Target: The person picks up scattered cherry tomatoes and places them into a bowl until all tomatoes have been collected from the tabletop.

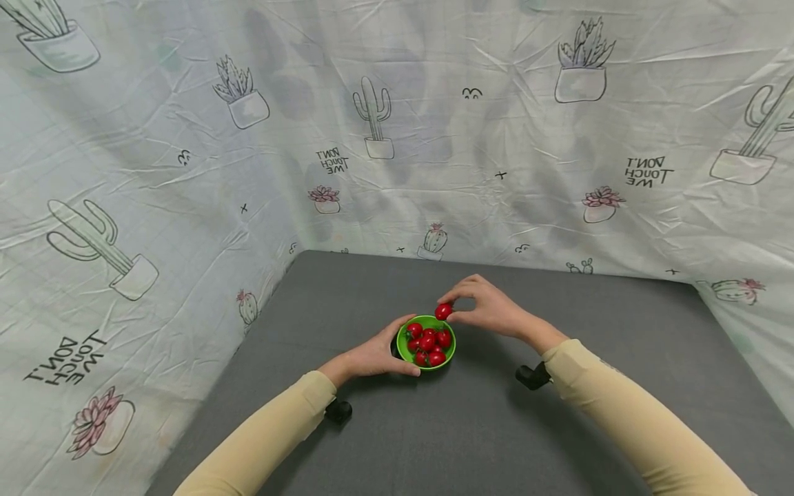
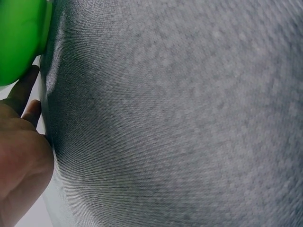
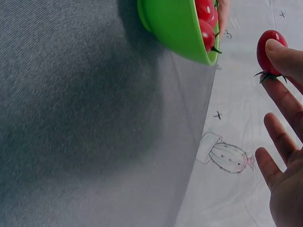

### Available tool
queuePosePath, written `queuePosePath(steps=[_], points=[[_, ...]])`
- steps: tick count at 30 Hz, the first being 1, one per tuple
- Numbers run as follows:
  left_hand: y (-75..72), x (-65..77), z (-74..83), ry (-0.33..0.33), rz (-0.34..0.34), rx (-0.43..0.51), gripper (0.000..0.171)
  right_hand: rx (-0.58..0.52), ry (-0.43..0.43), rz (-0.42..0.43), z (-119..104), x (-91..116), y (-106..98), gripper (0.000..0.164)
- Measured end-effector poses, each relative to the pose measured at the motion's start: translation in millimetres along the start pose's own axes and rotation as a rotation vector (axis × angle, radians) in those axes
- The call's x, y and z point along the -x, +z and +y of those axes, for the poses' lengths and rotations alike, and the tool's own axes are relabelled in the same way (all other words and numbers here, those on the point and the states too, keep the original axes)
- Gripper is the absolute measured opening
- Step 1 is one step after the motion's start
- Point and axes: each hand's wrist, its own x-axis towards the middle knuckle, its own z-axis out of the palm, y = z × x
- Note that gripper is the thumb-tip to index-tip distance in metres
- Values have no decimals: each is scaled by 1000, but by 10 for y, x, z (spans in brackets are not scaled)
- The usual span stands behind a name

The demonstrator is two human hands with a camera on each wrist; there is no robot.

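A green bowl (image 1: 402, 353) holding several red cherry tomatoes (image 1: 426, 342) stands on the dark grey table. My left hand (image 1: 374, 353) holds the bowl from its left side, thumb at the near rim and fingers around the far side. Just beyond the bowl's upper right rim, my right hand (image 1: 490, 308) pinches one cherry tomato (image 1: 443, 312) between thumb and fingertips. In the right wrist view that tomato (image 3: 266, 49) shows its green stem end pointing down, apart from the bowl (image 3: 177, 28). The left wrist view shows the bowl's outer wall (image 2: 21, 35) above my fingers.
The grey table (image 1: 434, 441) reaches back to a pale hanging cloth (image 1: 422, 172) printed with potted cacti, which also covers the left side. A black camera mount (image 1: 338, 412) sits under the left wrist and another black mount (image 1: 532, 376) under the right.
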Motion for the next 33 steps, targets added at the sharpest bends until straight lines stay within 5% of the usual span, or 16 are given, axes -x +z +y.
queuePosePath(steps=[33], points=[[-7,-27,92,-22,-8,31,103,25,5,-100,38,-241,155,28]])
